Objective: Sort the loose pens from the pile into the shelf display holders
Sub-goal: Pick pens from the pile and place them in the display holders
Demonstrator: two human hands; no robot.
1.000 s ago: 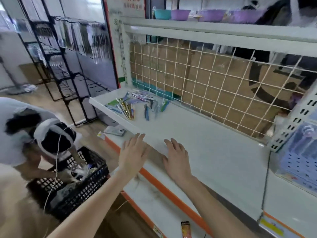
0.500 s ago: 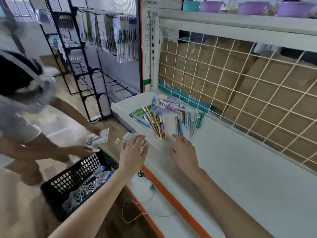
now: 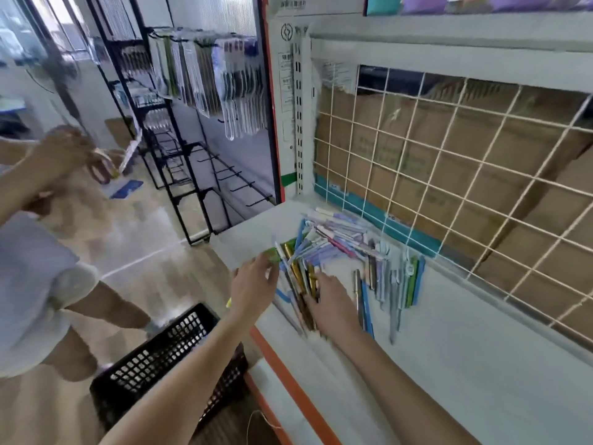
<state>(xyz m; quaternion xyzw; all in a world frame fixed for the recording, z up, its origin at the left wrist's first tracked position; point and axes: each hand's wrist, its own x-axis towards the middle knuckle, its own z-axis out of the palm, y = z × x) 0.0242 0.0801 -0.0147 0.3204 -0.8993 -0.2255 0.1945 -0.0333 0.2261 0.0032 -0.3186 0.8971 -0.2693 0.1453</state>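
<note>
**Both hands at the pen pile, nothing lifted yet**

White shelf noted beneath both hands, with wire grid backing beyond them and a black basket below the left forearm. Pile of loose pens lies just ahead of the fingers, a second row off to the right of the right hand. Left hand rests at the pile's near edge, fingers relaxed; right hand is laid flat over gold pens, fingers extended. Pens judged light, stiff, smooth, prone to rolling; best pinched mid-barrel. Printing on packaging and upright is blurred, unreadable. Display holders not identified.
</note>
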